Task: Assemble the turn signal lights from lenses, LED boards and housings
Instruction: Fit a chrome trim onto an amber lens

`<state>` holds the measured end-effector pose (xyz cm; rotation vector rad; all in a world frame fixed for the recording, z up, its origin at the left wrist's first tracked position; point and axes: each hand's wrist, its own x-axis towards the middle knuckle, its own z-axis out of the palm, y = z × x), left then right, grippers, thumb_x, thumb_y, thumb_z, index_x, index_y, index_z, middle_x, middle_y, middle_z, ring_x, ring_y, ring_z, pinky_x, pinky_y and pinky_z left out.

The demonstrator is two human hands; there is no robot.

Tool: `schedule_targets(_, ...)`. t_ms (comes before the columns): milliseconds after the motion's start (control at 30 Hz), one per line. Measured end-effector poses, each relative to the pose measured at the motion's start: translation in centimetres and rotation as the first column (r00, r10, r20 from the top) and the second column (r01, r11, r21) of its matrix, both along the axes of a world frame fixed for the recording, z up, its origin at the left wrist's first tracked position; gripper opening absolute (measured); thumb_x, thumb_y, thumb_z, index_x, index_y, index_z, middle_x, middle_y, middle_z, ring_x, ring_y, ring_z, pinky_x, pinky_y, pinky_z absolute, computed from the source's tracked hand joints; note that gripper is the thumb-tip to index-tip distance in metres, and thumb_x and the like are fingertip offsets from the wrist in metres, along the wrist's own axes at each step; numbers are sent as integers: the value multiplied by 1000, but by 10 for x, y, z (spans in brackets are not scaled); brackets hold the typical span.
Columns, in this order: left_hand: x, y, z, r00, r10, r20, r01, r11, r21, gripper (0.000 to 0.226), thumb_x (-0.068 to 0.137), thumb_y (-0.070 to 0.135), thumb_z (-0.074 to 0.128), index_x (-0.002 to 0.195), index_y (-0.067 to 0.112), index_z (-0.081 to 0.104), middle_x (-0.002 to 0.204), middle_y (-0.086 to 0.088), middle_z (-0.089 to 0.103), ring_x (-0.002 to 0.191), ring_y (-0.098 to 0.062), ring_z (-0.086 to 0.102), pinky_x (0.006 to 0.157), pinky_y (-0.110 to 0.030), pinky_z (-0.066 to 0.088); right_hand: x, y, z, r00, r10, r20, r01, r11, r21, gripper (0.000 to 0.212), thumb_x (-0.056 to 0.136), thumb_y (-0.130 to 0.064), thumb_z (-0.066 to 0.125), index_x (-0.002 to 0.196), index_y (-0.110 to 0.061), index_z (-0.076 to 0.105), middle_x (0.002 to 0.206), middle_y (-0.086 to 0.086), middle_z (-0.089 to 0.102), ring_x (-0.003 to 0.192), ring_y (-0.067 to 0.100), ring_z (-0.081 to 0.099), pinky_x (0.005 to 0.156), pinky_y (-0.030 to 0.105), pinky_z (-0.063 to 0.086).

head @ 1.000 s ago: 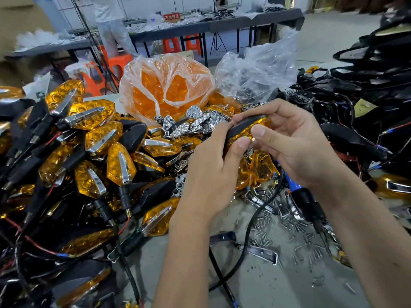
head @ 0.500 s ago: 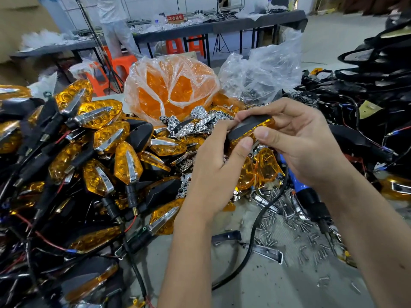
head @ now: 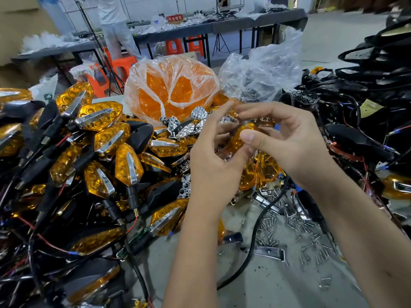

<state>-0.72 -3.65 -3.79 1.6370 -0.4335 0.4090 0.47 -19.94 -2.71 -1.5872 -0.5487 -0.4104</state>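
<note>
Both hands meet above the middle of the bench around one amber turn signal light (head: 241, 135), which shows between the fingers and is blurred by motion. My left hand (head: 213, 161) cradles it from below and the left, fingers curled round it. My right hand (head: 287, 141) grips it from the right, thumb pressed on its amber lens and fingers arched over the top. Its black housing is mostly hidden. Loose amber lenses (head: 264, 170) lie under my hands. Chrome reflector pieces (head: 189, 127) sit just behind them.
A heap of finished amber lights (head: 104, 156) with black stems and wires fills the left. A bag of amber lenses (head: 171, 90) and a clear bag (head: 262, 72) stand behind. Black housings (head: 367, 130) pile on the right. Screws (head: 289, 230) and a black cable (head: 251, 247) cover the bench front.
The light has been turned in my hands: its black housing faced up before, and now the amber lens faces me. My left fingers have spread and shifted round it.
</note>
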Motion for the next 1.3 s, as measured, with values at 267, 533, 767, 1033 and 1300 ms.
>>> schedule_targets(267,0,-4,2,919,-309,-245,122,814,-568,34,91,18,75,124,16,68,106,0,73,106,-16,68,92,-28,56,4,-5,2,997,42,-66,-52,986,-160,38,92,-29,76,129,-32,69,124,-7,73,114,13,71,81,32,62)
schedule_targets(533,5,12,0,912,-297,-283,65,785,-617,34,82,25,76,114,17,80,103,-11,75,94,-21,72,86,-33,60,-4,0,6,972,-178,153,217,930,-296,46,81,-16,89,125,-20,76,120,-15,74,115,-4,68,100,15,51)
schedule_targets(767,4,13,1,899,-331,-285,84,772,-629,30,82,20,73,111,15,80,84,-3,74,78,-14,69,74,-24,60,-11,11,10,884,-292,365,418,843,-338,41,82,-41,87,117,-21,79,107,-10,79,100,7,75,87,40,61)
schedule_targets(1033,5,9,3,889,-255,-381,-29,797,-603,32,77,23,76,106,9,81,79,-7,75,73,-16,71,70,-27,61,-2,12,-4,913,-281,296,372,871,-322,30,92,-44,78,119,-33,77,107,-20,77,100,3,74,81,41,61)
schedule_targets(1300,4,17,1,930,-94,-354,-58,917,-395,33,78,49,76,101,27,83,110,2,78,95,-11,71,89,-45,61,-7,25,-1,985,-170,-31,160,964,-213,14,102,-37,66,103,-36,80,80,-6,77,62,11,68,55,38,62)
